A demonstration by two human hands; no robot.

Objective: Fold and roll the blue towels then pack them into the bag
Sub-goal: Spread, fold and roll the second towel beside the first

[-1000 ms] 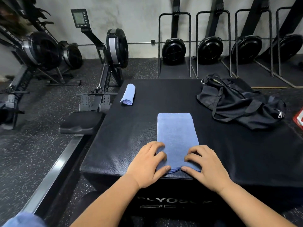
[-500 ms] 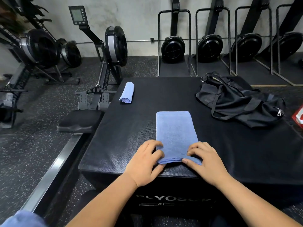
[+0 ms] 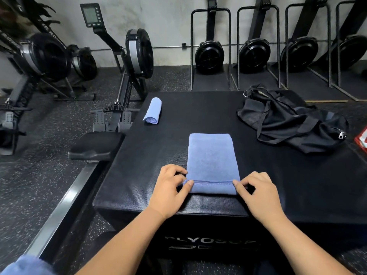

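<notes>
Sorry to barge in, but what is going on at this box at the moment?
A person is rolling up a folded towel on the black box. The left hand and right hand pinch its near corners, and the near end is turned over once as the start of a roll. A rolled towel lies at the box's far left edge. The bag lies slumped at the far right.

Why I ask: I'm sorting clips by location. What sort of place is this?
Most likely a gym: a rowing machine stands on the speckled rubber floor at left, more rowers are stored upright along the wall, and the worktop is a padded plyo box.
</notes>
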